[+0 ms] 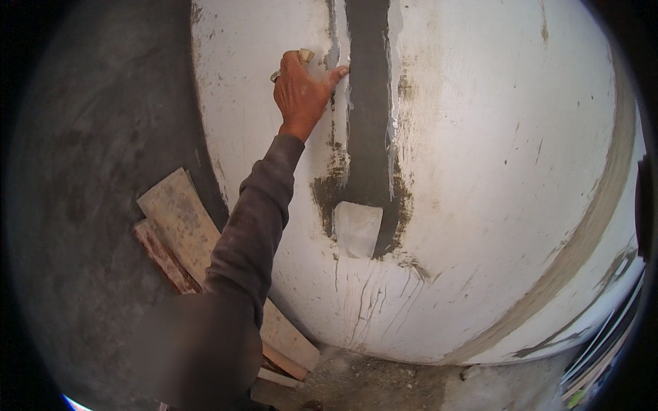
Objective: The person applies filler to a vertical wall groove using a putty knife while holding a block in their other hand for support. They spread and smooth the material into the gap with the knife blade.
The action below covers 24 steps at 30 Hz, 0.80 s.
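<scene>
My left hand (301,96) reaches up against a white wall (480,151), its back toward me and its fingers curled. A small beige, block-like end (306,55) shows above the fingers; the rest of it is hidden by the hand. My thumb stretches right and touches the edge of a smooth dark grey vertical strip (369,103) on the wall. Ragged white edges line both sides of this strip. At its lower end a pale, roughly rectangular patch (358,229) covers part of the grey. My right hand is not in view.
Wooden boards (181,212) lean at the wall's foot, partly behind my left arm. A dark grey wall (96,137) stands at left. A brownish band (582,246) curves down the white wall at right. Long thin strips (606,342) lie at the lower right on the rough floor (391,387).
</scene>
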Tool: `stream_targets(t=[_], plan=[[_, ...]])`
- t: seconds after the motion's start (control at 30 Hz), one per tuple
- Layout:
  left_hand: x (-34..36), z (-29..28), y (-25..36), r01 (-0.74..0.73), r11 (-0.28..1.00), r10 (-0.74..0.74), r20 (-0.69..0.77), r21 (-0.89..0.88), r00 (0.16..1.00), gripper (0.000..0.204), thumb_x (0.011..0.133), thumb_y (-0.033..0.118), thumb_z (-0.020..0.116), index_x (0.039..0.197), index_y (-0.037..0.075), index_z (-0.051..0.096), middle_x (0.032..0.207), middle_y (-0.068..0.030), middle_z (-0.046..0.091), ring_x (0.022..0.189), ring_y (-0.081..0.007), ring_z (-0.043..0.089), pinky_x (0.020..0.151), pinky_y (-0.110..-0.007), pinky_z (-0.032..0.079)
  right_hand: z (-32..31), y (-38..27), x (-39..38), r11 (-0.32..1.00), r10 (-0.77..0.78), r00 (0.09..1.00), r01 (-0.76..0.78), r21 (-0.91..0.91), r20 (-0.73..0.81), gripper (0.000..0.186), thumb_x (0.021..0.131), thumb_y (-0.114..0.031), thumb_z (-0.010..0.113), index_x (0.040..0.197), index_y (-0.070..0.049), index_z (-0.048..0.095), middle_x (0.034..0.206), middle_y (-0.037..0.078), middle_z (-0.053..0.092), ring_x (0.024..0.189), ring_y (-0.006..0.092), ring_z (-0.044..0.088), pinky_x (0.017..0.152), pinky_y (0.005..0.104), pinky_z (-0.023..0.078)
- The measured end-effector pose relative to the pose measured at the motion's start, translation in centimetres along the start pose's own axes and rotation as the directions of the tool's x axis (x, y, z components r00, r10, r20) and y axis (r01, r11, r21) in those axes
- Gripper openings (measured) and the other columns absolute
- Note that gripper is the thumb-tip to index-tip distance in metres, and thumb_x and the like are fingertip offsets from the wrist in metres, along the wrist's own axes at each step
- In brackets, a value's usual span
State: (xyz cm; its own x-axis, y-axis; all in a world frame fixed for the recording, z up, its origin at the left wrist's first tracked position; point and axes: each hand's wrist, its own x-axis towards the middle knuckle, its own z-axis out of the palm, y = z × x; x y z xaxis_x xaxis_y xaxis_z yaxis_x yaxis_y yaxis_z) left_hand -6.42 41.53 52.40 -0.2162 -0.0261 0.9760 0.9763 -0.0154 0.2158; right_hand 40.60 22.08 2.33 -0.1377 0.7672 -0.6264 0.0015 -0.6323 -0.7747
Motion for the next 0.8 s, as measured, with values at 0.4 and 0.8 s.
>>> stream_targets(t=[0.4, 0.8], plan=[[-1.4, 0.0, -1.1, 0.006, 0.998, -0.007, -0.016, -0.068, 1.000, 0.077, 0.075, 0.059, 0.085, 0.111, 0.000, 0.051, 0.089, -0.0134, 0.059, 0.080, -0.0281, 0.061, 0.078, -0.044, 0.051, -0.8, 0.4, -1.0, 1.000, 0.012, 0.999, -0.011, 0.017, -0.030, 0.020, 0.092, -0.028, 0.066, 0.098, -0.009, 0.060, 0.069, 0.008, 0.057, 0.060, 0.0224, 0.057, 0.053, 0.0423, 0.045], [2.2, 0.4, -7.0, -0.200, 0.976, 0.216, -0.261, 0.087, 0.941, 0.034, 0.100, 0.037, 0.064, 0.111, 0.005, 0.056, 0.092, -0.0105, 0.067, 0.076, -0.0273, 0.067, 0.071, -0.044, 0.053, -1.7, 0.9, -2.6, 0.999, 0.009, 0.997, -0.007, 0.032, -0.078, 0.016, 0.092, -0.024, 0.066, 0.093, -0.010, 0.060, 0.065, 0.007, 0.055, 0.058, 0.0215, 0.055, 0.050, 0.0409, 0.044]])
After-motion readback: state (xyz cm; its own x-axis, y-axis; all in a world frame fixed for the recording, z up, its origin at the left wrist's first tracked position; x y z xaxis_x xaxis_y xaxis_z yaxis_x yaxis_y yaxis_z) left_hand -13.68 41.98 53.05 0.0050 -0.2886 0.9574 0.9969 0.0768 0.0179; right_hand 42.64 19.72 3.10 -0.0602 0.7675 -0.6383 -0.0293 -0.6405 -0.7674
